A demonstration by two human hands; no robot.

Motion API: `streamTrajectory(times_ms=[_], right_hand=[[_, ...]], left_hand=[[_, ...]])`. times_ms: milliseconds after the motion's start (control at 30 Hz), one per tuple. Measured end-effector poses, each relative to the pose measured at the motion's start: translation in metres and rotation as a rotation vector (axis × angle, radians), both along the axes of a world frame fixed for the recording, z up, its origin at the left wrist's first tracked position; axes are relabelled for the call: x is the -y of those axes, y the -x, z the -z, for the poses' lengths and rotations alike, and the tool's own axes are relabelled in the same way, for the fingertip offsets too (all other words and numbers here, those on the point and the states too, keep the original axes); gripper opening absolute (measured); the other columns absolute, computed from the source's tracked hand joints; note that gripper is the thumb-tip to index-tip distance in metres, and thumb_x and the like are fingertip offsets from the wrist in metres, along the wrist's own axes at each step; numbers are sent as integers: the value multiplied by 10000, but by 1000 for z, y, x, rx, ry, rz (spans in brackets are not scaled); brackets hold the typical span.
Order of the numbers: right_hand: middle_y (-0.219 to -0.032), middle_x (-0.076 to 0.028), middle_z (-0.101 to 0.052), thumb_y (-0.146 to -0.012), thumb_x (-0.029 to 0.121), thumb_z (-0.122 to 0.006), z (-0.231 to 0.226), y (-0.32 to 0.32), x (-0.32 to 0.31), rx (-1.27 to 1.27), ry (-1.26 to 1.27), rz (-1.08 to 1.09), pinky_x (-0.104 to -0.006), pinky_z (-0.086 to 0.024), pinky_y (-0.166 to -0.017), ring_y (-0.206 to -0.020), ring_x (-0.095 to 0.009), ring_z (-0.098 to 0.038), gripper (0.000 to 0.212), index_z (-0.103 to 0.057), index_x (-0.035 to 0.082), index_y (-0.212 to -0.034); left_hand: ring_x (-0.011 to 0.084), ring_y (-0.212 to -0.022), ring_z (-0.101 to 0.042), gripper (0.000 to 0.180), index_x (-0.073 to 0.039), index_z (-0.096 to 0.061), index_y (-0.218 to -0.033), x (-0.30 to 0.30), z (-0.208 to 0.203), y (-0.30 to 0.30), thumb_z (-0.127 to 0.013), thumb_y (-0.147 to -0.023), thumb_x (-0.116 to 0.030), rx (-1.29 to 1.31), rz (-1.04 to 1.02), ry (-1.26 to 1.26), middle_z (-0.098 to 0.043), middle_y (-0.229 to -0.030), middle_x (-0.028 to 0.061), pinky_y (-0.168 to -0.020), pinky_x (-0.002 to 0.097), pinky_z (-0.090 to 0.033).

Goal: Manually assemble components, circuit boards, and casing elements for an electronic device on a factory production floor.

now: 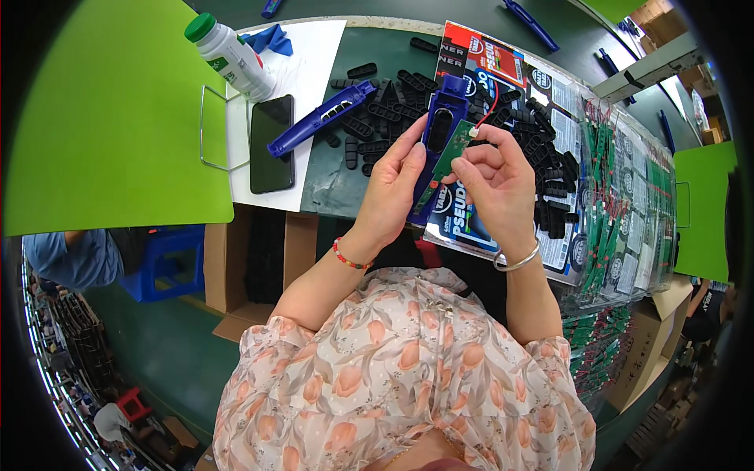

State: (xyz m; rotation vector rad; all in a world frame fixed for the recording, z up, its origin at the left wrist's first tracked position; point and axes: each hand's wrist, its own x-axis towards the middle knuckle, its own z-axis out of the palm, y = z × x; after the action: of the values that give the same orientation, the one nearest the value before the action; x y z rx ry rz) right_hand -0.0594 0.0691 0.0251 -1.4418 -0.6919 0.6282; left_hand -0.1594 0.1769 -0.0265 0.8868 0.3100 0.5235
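My left hand (393,184) is closed on a blue plastic housing (448,88), a long shell with an oval opening near its far end. In my right hand (503,184) is a narrow green circuit board (453,151), pinched between thumb and fingers. Red and black wires (495,100) rise from a white connector at the board's far end. The board lies slanted over the housing, its near end close to the shell; whether it touches cannot be made out. A second blue housing (322,118) with black inserts rests left of my hands. Black ribbed rubber pads (385,111) are heaped beyond them.
A black phone (272,145) and a white bottle with a green cap (228,55) stand at left, beside a green panel (118,118). Many circuit boards (601,188) with wires fill the right side. Printed cardboard sheets (479,224) lie under the pads. An open carton (228,267) sits below the table.
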Motion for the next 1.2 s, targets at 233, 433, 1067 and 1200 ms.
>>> streamTrajectory(times_ms=[233, 433, 1067, 1200], right_hand=[[-854, -112, -668, -853, -45, -620, 3, -2, -1, -12, -9, -22, -229, -540, -632, -755, -151, -688, 375, -492, -15, -1205], [-824, -73, -645, -847, -48, -623, 3, 0, -6, 39, 25, -23, -194, -499, -556, -714, -123, -675, 486, -443, 30, -1292], [-817, -77, -646, -787, 64, -708, 8, 6, -17, 351, 46, 242, -267, -489, -518, -606, -132, -646, 406, -596, -6, -1171], [-770, -78, -667, -807, 117, -696, 15, -7, -20, 317, 108, 136, -278, -483, -515, -588, -122, -640, 248, -652, -31, -1001]], left_hand=[[61, -947, -590, 445, -51, -365, -1448, -1, -1, 1, -423, -1032, -199, -18, 7, -7, -593, -1227, 54, -812, 217, -501], [56, -972, -575, 442, -25, -371, -1440, 5, 0, 1, -418, -1033, -191, -46, -7, 11, -591, -1226, 62, -827, 214, -490], [78, -845, -611, 534, -22, -335, -1449, 11, -1, 7, -542, -957, -44, -111, -64, -199, -636, -1077, 63, -743, 225, -529], [79, -807, -611, 521, -22, -368, -1435, 11, -3, 7, -546, -945, -18, -121, -51, -236, -641, -1028, 58, -721, 224, -527]])
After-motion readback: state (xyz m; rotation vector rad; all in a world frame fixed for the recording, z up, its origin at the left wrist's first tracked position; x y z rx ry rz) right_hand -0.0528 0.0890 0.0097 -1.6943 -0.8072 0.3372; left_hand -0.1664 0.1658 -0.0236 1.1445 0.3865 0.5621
